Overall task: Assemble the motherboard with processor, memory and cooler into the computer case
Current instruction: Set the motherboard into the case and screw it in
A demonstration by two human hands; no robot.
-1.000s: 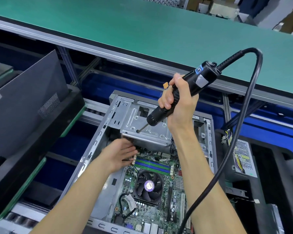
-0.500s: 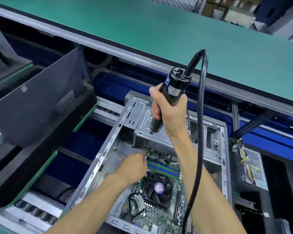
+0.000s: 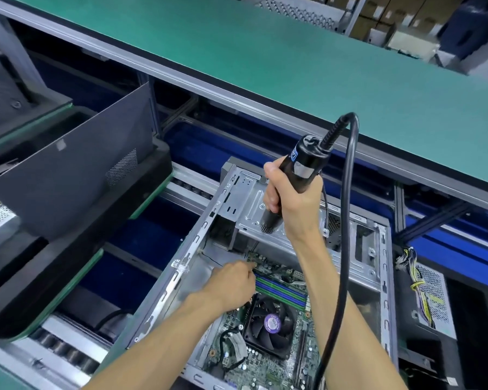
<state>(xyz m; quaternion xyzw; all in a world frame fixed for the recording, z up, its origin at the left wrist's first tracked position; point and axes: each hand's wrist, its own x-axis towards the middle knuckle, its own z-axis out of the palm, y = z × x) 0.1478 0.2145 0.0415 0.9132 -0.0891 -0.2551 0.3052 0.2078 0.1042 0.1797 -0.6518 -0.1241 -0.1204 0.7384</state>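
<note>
Motherboard [image 3: 268,344] sits flat inside the open computer case [image 3: 383,277], cooler fan [image 3: 271,323] and memory sticks [image 3: 279,289] already on it. My right hand [image 3: 293,204] has its fingers wrapped tight round the electric screwdriver [image 3: 296,178], tip pointing down over the metal drive cage [image 3: 251,204] (cable [image 3: 347,220] looping off the top). My left hand [image 3: 233,281] rests at the board's far left corner, fingers bunched together; can't tell if they're pinching anything.
</note>
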